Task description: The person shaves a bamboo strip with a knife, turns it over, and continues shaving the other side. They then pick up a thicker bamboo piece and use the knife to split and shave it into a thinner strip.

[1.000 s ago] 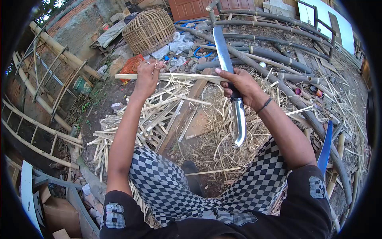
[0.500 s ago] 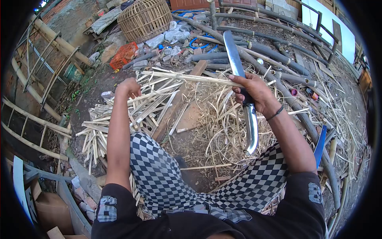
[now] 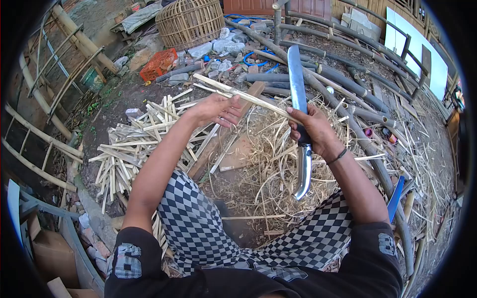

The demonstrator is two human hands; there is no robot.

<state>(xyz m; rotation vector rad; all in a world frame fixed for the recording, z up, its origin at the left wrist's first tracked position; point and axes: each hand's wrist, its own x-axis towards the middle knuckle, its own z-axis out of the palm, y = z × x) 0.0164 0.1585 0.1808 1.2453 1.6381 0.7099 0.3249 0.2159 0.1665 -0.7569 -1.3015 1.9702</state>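
My right hand (image 3: 318,130) is wrapped round the black grip of a machete (image 3: 297,79), whose broad blade points up and away from me. Its shiny curved butt extends below the hand. Between thumb and fingers, that same hand pinches one end of a split bamboo strip (image 3: 261,102), which slants off to the upper left across the view. My left hand (image 3: 217,110) is beside the strip's far half, fingers apart and holding nothing. Below that hand spreads a heap of bamboo strips (image 3: 134,141) on the ground.
Curly bamboo shavings (image 3: 278,159) cover the ground between my checkered knees. A wooden plank (image 3: 202,164) lies beside them. Farther off are an orange crate (image 3: 158,64), a woven bamboo cage (image 3: 191,25) and several bamboo poles (image 3: 343,82). A blue saw (image 3: 396,198) is by my right elbow.
My left hand has moved right, towards the strip, and its fingers have spread. The strip's far end has tilted upward. My right hand still grips the machete and strip.
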